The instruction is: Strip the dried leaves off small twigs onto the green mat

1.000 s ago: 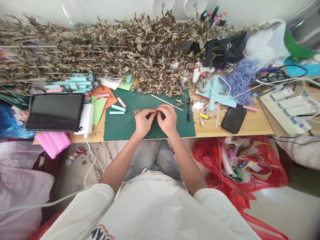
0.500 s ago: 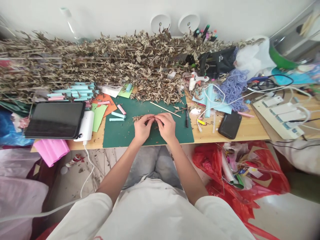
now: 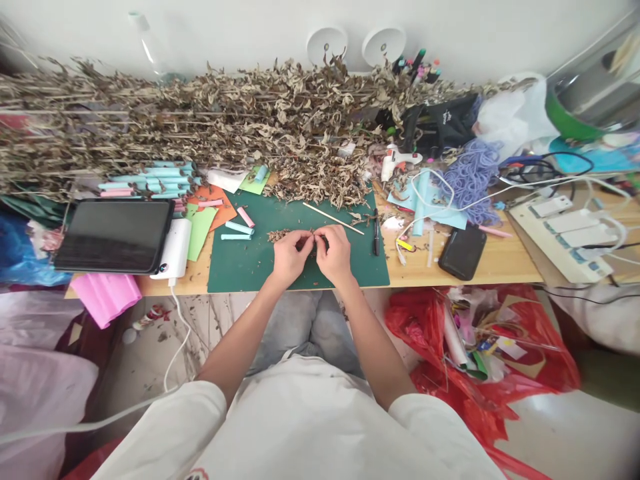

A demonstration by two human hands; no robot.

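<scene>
Both hands meet over the green cutting mat [image 3: 240, 263] on the wooden desk. My left hand [image 3: 289, 255] and my right hand [image 3: 334, 252] are pinched together fingertip to fingertip on a small piece of dried plant matter, too small to make out. A little heap of dried leaf crumbs [image 3: 278, 235] lies just left of my fingers. A thin wooden stick [image 3: 333, 218] lies on the mat just beyond my right hand.
A long pile of dried leafy branches [image 3: 200, 127] covers the desk's back. Left: a tablet [image 3: 115, 235], white power bank [image 3: 176, 248], rolled paper tubes [image 3: 150, 179]. Right: black pen [image 3: 376, 232], glue gun [image 3: 397, 160], purple yarn [image 3: 473, 175], phone [image 3: 463, 250], power strip [image 3: 560, 237]. Red bag [image 3: 480, 333] under the desk.
My hands stay pinched together at the same spot on the mat, with the fingers shifting only slightly. The camera view has tilted a little.
</scene>
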